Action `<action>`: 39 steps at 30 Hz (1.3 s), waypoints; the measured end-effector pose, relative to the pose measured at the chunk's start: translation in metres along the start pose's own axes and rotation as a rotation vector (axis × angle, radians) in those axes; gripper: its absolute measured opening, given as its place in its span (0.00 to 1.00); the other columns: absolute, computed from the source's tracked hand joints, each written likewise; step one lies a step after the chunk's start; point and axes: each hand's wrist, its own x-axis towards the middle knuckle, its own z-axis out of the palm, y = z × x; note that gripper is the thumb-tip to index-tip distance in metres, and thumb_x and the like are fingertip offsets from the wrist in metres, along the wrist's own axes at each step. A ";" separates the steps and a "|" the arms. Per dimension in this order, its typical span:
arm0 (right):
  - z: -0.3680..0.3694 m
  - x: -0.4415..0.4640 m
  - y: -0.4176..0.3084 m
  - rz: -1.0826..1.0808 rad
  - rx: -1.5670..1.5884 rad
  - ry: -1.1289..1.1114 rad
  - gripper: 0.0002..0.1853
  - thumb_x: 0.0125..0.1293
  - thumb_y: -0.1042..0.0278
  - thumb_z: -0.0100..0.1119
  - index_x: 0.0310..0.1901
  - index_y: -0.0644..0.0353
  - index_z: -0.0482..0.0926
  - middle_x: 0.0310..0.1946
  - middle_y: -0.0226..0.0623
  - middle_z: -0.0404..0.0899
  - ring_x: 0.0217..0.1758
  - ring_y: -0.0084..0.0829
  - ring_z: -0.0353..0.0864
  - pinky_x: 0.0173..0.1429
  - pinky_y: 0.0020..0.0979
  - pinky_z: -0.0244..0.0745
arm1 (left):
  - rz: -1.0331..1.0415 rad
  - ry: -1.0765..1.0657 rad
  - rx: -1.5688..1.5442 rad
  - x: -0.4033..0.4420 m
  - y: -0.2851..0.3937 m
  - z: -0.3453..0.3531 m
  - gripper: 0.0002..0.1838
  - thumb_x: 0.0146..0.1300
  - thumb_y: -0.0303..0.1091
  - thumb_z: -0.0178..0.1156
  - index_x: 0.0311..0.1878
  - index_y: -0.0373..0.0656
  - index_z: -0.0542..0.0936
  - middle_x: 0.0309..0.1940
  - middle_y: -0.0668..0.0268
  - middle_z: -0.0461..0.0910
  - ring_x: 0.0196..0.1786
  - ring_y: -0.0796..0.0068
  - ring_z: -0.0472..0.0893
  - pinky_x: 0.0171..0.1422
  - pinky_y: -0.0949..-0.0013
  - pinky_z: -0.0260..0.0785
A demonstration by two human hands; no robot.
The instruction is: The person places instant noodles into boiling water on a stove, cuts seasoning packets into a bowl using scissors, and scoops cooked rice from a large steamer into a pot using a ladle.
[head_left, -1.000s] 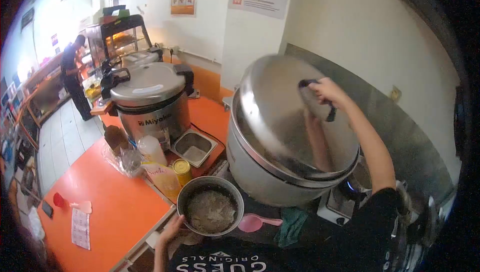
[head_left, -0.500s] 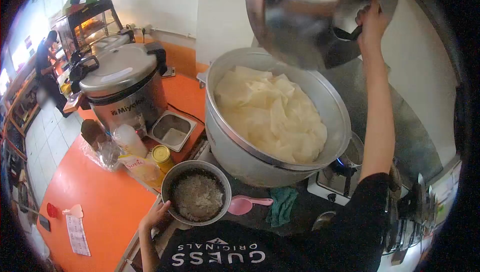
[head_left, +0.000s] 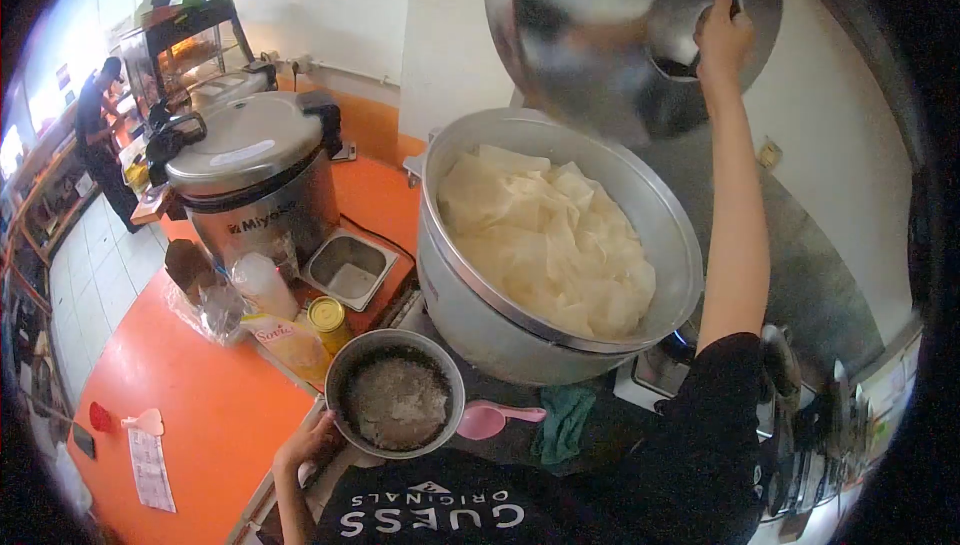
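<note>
My right hand [head_left: 724, 43] is closed around the handle of a large, shiny metal lid [head_left: 600, 55]. It holds the lid tilted up, above and behind a big metal steamer pot [head_left: 455, 295]. Pale, crumpled sheets [head_left: 545, 240] fill most of the pot; what lies under them is hidden. At the lower left, my left hand [head_left: 308, 445] grips the near-left side of a small pan [head_left: 455, 425]. Greyish, grainy-looking contents [head_left: 398, 400] with a dark edge lie in the pan. A pink scoop [head_left: 485, 420] rests beside it, near a green cloth [head_left: 565, 423].
A gas stove [head_left: 640, 385] with a blue flame is beneath the pot's right side. On the orange counter [head_left: 200, 375] stand a large rice cooker [head_left: 265, 205], a steel tray [head_left: 350, 270], a yellow-lidded can [head_left: 327, 315] and plastic packages. A person [head_left: 100, 140] stands far left.
The lid and my right hand have shifted slightly left, with the lid turned more toward me. My left hand still holds the pan. The view has shifted a little.
</note>
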 end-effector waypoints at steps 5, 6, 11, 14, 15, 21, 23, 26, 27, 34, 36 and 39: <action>0.009 -0.006 0.022 0.018 -0.232 -0.204 0.24 0.66 0.47 0.51 0.20 0.57 0.68 0.13 0.25 0.62 0.15 0.18 0.59 0.19 0.25 0.54 | 0.226 0.120 -0.052 -0.003 -0.001 0.008 0.30 0.69 0.56 0.39 0.62 0.41 0.67 0.48 0.62 0.76 0.47 0.69 0.75 0.50 0.68 0.68; 0.012 -0.005 0.028 0.044 -0.269 -0.278 0.24 0.66 0.46 0.51 0.20 0.58 0.69 0.13 0.25 0.62 0.15 0.18 0.59 0.20 0.26 0.55 | 0.221 0.142 -0.074 -0.001 -0.007 0.008 0.31 0.69 0.57 0.39 0.62 0.41 0.67 0.48 0.61 0.76 0.47 0.68 0.75 0.50 0.67 0.68; 0.036 -0.022 0.067 -0.075 -0.690 -0.658 0.29 0.64 0.41 0.50 0.32 0.68 0.78 0.27 0.47 0.79 0.31 0.40 0.77 0.39 0.39 0.69 | -0.049 0.289 0.095 -0.009 -0.037 -0.008 0.31 0.69 0.58 0.35 0.54 0.39 0.72 0.47 0.54 0.76 0.50 0.60 0.74 0.47 0.63 0.69; 0.048 -0.048 0.074 -0.064 -0.738 -0.978 0.26 0.65 0.43 0.49 0.31 0.65 0.74 0.18 0.36 0.70 0.24 0.28 0.67 0.32 0.32 0.63 | -0.167 0.432 0.149 -0.032 -0.038 -0.011 0.31 0.68 0.58 0.39 0.41 0.35 0.76 0.41 0.49 0.76 0.47 0.57 0.75 0.46 0.59 0.67; 0.052 -0.060 0.071 -0.011 -0.769 -1.066 0.26 0.65 0.43 0.50 0.33 0.65 0.75 0.20 0.37 0.71 0.26 0.30 0.69 0.34 0.32 0.64 | -0.218 0.468 0.125 -0.035 -0.040 -0.012 0.31 0.67 0.58 0.40 0.36 0.34 0.77 0.38 0.47 0.76 0.46 0.55 0.75 0.46 0.57 0.67; 0.063 -0.107 0.140 -0.108 -0.743 -1.275 0.23 0.64 0.46 0.51 0.40 0.63 0.76 0.33 0.45 0.77 0.39 0.37 0.76 0.42 0.37 0.68 | -0.094 0.926 0.386 -0.027 -0.135 -0.018 0.23 0.64 0.51 0.49 0.37 0.35 0.73 0.46 0.47 0.70 0.50 0.47 0.68 0.52 0.52 0.62; 0.064 -0.111 0.148 -0.115 -0.743 -1.337 0.22 0.65 0.47 0.51 0.41 0.62 0.75 0.36 0.46 0.78 0.42 0.39 0.77 0.44 0.39 0.69 | -0.103 1.036 0.481 -0.025 -0.143 -0.019 0.21 0.63 0.50 0.51 0.42 0.37 0.72 0.54 0.47 0.65 0.56 0.46 0.64 0.57 0.50 0.59; 0.076 -0.102 0.153 0.026 -0.760 -1.556 0.22 0.65 0.47 0.50 0.41 0.61 0.75 0.38 0.47 0.78 0.44 0.42 0.77 0.46 0.40 0.69 | -0.169 1.043 0.561 -0.024 -0.150 -0.022 0.22 0.61 0.48 0.54 0.49 0.40 0.70 0.62 0.49 0.59 0.63 0.47 0.57 0.64 0.47 0.52; 0.078 -0.102 0.160 0.045 -0.754 -1.595 0.22 0.65 0.47 0.50 0.41 0.62 0.74 0.38 0.47 0.78 0.44 0.43 0.77 0.46 0.40 0.69 | -0.154 1.078 0.595 -0.016 -0.160 -0.021 0.23 0.61 0.48 0.54 0.50 0.40 0.69 0.62 0.49 0.58 0.65 0.48 0.56 0.66 0.47 0.50; 0.088 -0.094 0.163 0.210 -0.816 -1.772 0.25 0.67 0.43 0.47 0.43 0.62 0.72 0.32 0.40 0.74 0.35 0.31 0.73 0.41 0.35 0.68 | -0.200 1.167 0.748 0.002 -0.184 -0.009 0.30 0.61 0.50 0.54 0.61 0.44 0.63 0.67 0.54 0.54 0.71 0.50 0.48 0.70 0.44 0.38; 0.086 -0.092 0.168 0.204 -0.825 -1.811 0.24 0.67 0.44 0.46 0.45 0.61 0.72 0.34 0.39 0.74 0.35 0.29 0.73 0.41 0.34 0.68 | -0.181 1.186 0.754 0.004 -0.193 -0.009 0.30 0.60 0.51 0.54 0.61 0.44 0.63 0.67 0.54 0.53 0.71 0.51 0.47 0.71 0.45 0.37; 0.088 -0.093 0.165 0.249 -0.847 -1.843 0.22 0.69 0.48 0.45 0.48 0.61 0.72 0.37 0.39 0.74 0.36 0.29 0.73 0.43 0.33 0.68 | -0.181 1.205 0.739 0.006 -0.197 -0.010 0.30 0.60 0.51 0.54 0.60 0.44 0.63 0.68 0.54 0.53 0.72 0.51 0.46 0.71 0.45 0.37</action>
